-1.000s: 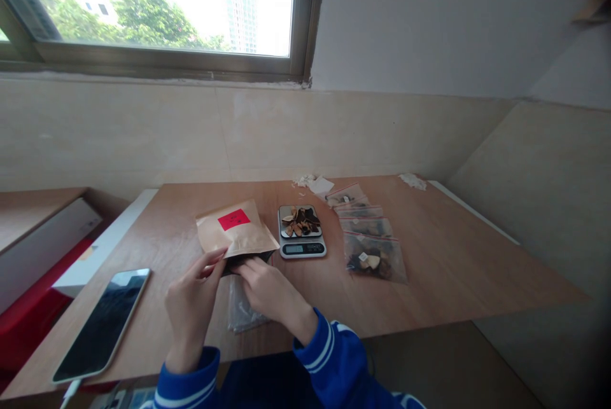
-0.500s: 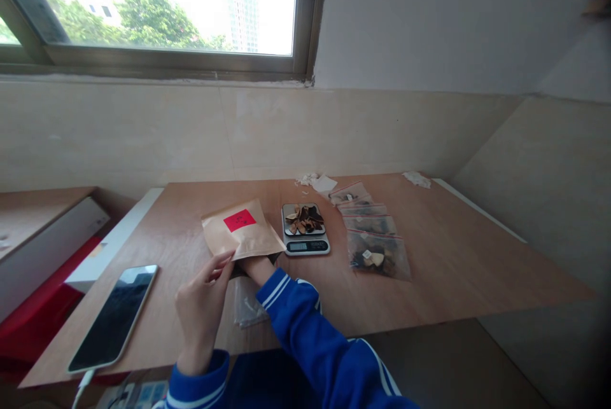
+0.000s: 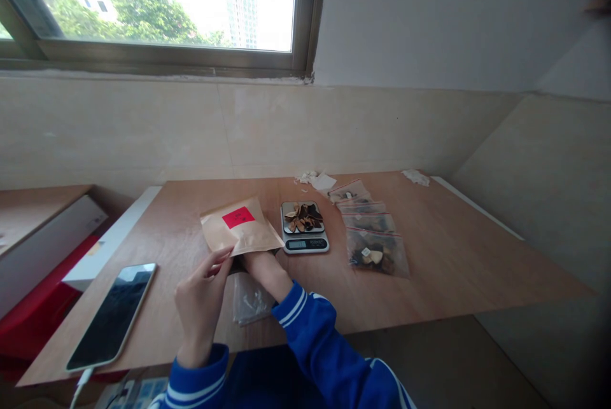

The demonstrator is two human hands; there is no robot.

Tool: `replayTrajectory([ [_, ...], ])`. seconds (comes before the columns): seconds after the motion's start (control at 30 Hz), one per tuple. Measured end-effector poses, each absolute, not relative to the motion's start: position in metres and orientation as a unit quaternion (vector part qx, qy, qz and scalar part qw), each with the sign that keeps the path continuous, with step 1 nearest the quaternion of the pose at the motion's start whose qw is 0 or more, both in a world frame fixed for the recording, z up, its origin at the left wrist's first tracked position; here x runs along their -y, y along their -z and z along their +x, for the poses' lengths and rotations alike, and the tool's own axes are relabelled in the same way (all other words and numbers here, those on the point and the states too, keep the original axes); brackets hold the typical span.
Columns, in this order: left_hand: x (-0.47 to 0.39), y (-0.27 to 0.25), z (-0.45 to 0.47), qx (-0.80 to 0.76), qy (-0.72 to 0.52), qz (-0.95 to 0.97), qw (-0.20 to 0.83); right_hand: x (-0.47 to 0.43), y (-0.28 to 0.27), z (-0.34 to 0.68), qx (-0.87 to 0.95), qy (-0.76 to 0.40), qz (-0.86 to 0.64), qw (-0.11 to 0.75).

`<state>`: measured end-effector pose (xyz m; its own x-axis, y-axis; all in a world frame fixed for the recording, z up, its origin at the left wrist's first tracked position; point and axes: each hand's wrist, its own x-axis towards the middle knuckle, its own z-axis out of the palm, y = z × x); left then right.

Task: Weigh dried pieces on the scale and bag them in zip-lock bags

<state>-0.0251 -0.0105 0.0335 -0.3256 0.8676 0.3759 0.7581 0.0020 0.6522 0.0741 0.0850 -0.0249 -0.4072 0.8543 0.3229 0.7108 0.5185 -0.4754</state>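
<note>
A brown kraft paper pouch (image 3: 260, 234) with a red label faces me above the board, its mouth toward me. My left hand (image 3: 203, 294) pinches the lower edge of its mouth between thumb and fingers. Inside the pouch are the fingers of my right hand (image 3: 266, 269); what they do there is hidden, and only the back of the hand and the wrist show. Just right of the pouch stands a digital kitchen scale (image 3: 305, 245), with dried brown slices (image 3: 304, 218) heaped on its plate. Clear plastic bags (image 3: 249, 301) lie beneath my hands.
Several zip bags (image 3: 377, 255) of dark dried pieces lie overlapped right of the scale. A phone (image 3: 113, 317) on a white cable (image 3: 82, 387) lies at the left edge. Torn white paper (image 3: 323, 181) is at the back, near the wall (image 3: 382, 135).
My right hand has drawn back slightly out of the pouch, showing more of its back and wrist. The left hand keeps its pinch.
</note>
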Motion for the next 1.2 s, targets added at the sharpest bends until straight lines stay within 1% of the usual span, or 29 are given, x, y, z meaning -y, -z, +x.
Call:
replayTrajectory([
  [0.1, 0.009, -0.037, -0.025, -0.706, -0.404, 0.577, 0.071, -0.060, 0.005, 0.088, 0.837, -0.123, -0.454, 0.280],
  [0.23, 0.007, -0.040, -0.025, -0.707, -0.405, 0.574, 0.074, -0.032, -0.011, 0.101, 0.825, -0.137, -0.502, 0.221],
  [0.27, 0.007, -0.041, -0.025, -0.708, -0.407, 0.572, 0.075, -0.028, -0.012, 0.104, 0.819, -0.137, -0.512, 0.220],
  [0.3, 0.007, -0.041, -0.025, -0.709, -0.409, 0.569, 0.076, -0.024, -0.012, 0.106, 0.813, -0.135, -0.514, 0.238],
  [0.33, 0.006, -0.042, -0.024, -0.710, -0.409, 0.568, 0.076, -0.021, -0.010, 0.108, 0.805, -0.133, -0.508, 0.274],
  [0.47, 0.004, -0.044, -0.022, -0.710, -0.398, 0.575, 0.076, -0.011, 0.005, 0.118, 0.737, -0.155, -0.445, 0.484],
  [0.5, 0.003, -0.044, -0.021, -0.710, -0.396, 0.578, 0.078, -0.010, 0.008, 0.120, 0.715, -0.163, -0.437, 0.522],
  [0.57, 0.003, -0.044, -0.019, -0.709, -0.393, 0.580, 0.083, -0.008, 0.013, 0.123, 0.680, -0.169, -0.434, 0.567],
  [0.77, 0.003, -0.048, -0.017, -0.709, -0.393, 0.578, 0.090, -0.008, 0.007, 0.129, 0.646, -0.170, -0.441, 0.599],
  [0.9, 0.001, -0.050, -0.019, -0.714, -0.394, 0.574, 0.077, 0.004, -0.003, 0.134, 0.601, -0.218, -0.441, 0.629],
  [1.0, -0.001, -0.050, -0.022, -0.718, -0.397, 0.567, 0.077, 0.015, -0.006, 0.144, 0.526, -0.244, -0.466, 0.668],
  [1.1, -0.003, -0.050, -0.028, -0.720, -0.404, 0.560, 0.073, 0.009, -0.005, 0.163, 0.482, -0.216, -0.501, 0.685],
  [1.2, -0.003, -0.049, -0.035, -0.717, -0.413, 0.558, 0.060, -0.025, -0.004, 0.190, 0.522, -0.128, -0.527, 0.658],
])
